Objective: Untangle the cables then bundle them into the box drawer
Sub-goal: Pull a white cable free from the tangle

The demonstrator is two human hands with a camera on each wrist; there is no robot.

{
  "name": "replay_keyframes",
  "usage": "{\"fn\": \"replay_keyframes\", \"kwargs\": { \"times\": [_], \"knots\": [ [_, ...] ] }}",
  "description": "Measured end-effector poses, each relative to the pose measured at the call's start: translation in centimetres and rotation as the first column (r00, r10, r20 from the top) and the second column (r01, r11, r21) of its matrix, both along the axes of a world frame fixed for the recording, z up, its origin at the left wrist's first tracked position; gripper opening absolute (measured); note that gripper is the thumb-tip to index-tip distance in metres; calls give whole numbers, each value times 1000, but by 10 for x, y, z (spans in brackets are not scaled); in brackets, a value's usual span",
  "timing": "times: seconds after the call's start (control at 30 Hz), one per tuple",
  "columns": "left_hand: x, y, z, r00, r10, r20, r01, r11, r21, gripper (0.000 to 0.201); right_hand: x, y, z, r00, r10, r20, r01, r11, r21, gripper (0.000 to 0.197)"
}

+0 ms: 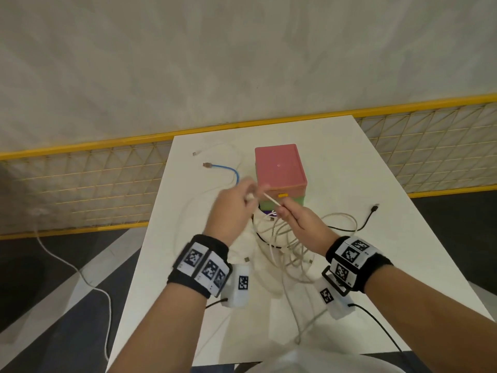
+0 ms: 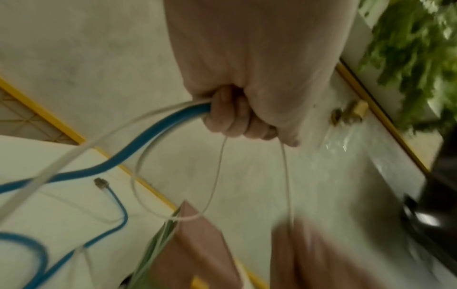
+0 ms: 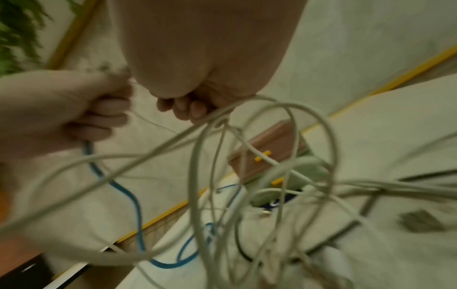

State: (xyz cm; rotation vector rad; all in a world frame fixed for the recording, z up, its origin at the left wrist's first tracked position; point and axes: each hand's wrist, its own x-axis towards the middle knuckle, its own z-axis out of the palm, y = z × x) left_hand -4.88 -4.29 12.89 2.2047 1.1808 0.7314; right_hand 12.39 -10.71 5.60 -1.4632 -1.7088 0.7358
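Both forearms with black marker-tagged wristbands (image 1: 357,261) fill the near view, raised in front of the pink-topped, green-based stacked plastic drawer box (image 1: 279,170); left hand (image 1: 231,211) just left of the box front, its fingers (image 2: 230,115) clenched round the blue rubber-sheathed cable (image 2: 148,135) plus a thin white cable (image 2: 215,176); right hand (image 1: 298,219) just below the box front, fingers (image 3: 188,107) pinching a white cable strand (image 1: 270,199) stretched between the hands; loose tangle of white and grey cables (image 1: 285,246) hangs and pools on the white rectangular worktop (image 1: 390,211) directly in front of the box; black cable with USB plug (image 1: 372,211) trails right of the box.

Judgement: untangling underway, nothing bundled yet; best to feed one strand out hand over hand, keeping the loops slack; yanking would tighten knots or tug the box.

Room: open worktop right of the box for laying freed cables; left worktop edge sits near the blue cable's plug (image 1: 206,165), so a drag that way could drop it; yellow-framed mesh fence (image 1: 80,179) behind the box.
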Motion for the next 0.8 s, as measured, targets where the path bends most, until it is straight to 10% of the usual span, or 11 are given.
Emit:
{"fn": "replay_keyframes", "kwargs": {
  "times": [0.17, 0.5, 0.8],
  "knots": [
    [-30, 36, 26, 904, 324, 280, -373, 917, 142, 33, 24, -7, -23, 993, -80, 83, 88, 991, -97, 24],
    [12, -11, -26, 980, -109, -169, 109, 994, -7, 22, 11, 6, -15, 994, -24, 110, 20, 999, 39, 27],
    [-22, 24, 12, 965, 225, 139, -239, 966, 100, 15, 35, -9, -32, 985, -86, 153, 101, 990, -99, 23]
  ]
}}
